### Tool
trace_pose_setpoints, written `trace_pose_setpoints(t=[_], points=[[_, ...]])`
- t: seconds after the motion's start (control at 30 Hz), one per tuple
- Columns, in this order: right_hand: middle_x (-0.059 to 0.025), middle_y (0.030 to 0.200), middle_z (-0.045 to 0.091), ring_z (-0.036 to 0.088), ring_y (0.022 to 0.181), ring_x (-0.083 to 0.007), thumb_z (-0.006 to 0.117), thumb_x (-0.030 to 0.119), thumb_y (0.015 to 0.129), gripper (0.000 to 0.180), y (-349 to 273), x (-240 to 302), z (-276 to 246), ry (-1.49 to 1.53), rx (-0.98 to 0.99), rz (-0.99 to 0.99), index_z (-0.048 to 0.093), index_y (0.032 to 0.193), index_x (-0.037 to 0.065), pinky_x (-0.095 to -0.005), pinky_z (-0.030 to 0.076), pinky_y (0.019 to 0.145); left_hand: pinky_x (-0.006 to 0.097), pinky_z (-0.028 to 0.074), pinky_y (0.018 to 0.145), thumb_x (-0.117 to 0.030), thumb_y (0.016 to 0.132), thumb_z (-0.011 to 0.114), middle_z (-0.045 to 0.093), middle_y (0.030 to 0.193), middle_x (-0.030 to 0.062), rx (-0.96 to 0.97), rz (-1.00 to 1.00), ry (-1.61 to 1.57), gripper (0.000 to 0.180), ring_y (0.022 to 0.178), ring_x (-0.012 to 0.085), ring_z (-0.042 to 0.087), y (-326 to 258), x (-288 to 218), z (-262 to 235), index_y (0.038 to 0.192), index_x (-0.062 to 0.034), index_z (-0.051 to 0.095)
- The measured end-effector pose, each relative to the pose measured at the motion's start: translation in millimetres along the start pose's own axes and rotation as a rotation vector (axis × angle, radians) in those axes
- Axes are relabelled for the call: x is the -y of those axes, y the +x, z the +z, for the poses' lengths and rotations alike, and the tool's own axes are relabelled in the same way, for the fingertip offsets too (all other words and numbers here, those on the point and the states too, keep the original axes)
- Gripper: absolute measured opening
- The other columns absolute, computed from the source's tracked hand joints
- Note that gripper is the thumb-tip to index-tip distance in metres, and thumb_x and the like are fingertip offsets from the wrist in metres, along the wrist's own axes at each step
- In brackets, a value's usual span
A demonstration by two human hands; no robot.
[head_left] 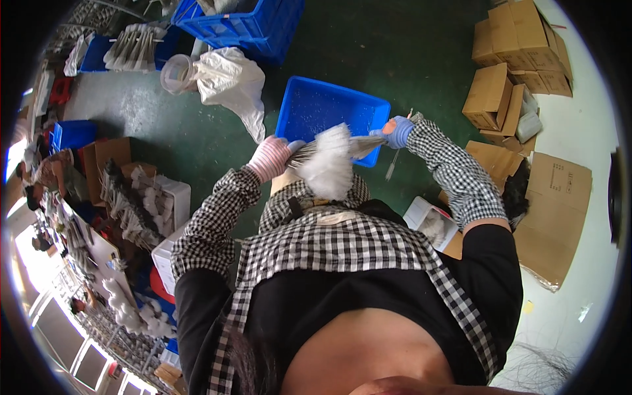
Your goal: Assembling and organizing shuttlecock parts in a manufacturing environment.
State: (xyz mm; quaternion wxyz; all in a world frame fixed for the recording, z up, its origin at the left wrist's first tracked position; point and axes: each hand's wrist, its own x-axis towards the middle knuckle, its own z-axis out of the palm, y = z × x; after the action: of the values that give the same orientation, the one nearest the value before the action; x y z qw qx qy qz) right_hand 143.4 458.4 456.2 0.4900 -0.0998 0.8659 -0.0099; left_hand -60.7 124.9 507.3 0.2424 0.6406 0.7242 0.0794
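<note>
In bent fingers point(295, 145), left hand point(268, 158) and right hand point(396, 133) alike, clasps from opposite sides. Just past the hands, has a blue tub point(322, 108). Between them, holds a white fluffy bundle point(331, 164), with its long axis running outward from the checked apron point(329, 243), crosswise to the hand-to-hand line. Lies right of the left hand and left of the right, nearer the left. Pinches grey strands point(304, 154) on the left side and a grey tuft point(365, 144) on the right; cannot tell whether joined to the white.
</note>
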Motion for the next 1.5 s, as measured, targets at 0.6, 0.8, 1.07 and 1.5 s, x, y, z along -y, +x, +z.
trace_pose_setpoints(t=[0.6,0.8,1.07,1.5], points=[[-0.0151,0.111,0.069,0.068,0.095,-0.0339,0.060,0.030,0.089,0.053,-21.2,-0.2,1.4,0.114,-0.129,0.054,0.046,0.141,0.025,-0.0429,0.054,0.084,0.036,0.050,0.072,-0.014,0.085,0.056,0.065,0.081,0.0038,-0.014,0.289,0.359,0.042,0.080,0.0228,0.066,9.1,23.0,-19.1,0.127,-0.0120,0.054],[-0.0160,0.108,0.069,0.068,0.097,-0.0314,0.060,0.030,0.091,0.047,-25.0,-12.0,15.7,0.434,-0.642,-0.142,0.054,0.134,0.016,-0.0404,0.054,0.085,0.041,0.052,0.074,-0.016,0.079,0.068,0.063,0.078,0.0084,0.116,-0.029,0.268,0.052,0.078,0.0269,0.066,-16.3,32.9,-26.0,0.129,-0.0149,0.053],[-0.0147,0.105,0.070,0.067,0.096,-0.0354,0.059,0.038,0.089,0.055,-4.2,-9.3,-1.6,0.209,-0.165,0.208,0.047,0.139,0.021,-0.0450,0.053,0.086,0.037,0.050,0.075,-0.014,0.082,0.059,0.065,0.079,0.0058,-0.049,0.089,0.267,0.044,0.083,0.0254,0.066,-26.8,39.7,-5.6,0.126,-0.0131,0.056],[-0.0038,0.080,0.062,0.057,0.065,-0.0105,0.071,0.032,0.090,0.035,-35.3,10.6,-20.0,1.536,-0.378,-0.205,0.060,0.108,0.003,-0.0269,0.048,0.056,0.036,0.042,0.103,-0.015,0.077,0.082,0.062,0.126,0.0095,-0.656,-0.617,-1.011,0.063,0.115,0.0233,0.056,-115.2,34.1,161.4,0.131,-0.0035,0.052]])
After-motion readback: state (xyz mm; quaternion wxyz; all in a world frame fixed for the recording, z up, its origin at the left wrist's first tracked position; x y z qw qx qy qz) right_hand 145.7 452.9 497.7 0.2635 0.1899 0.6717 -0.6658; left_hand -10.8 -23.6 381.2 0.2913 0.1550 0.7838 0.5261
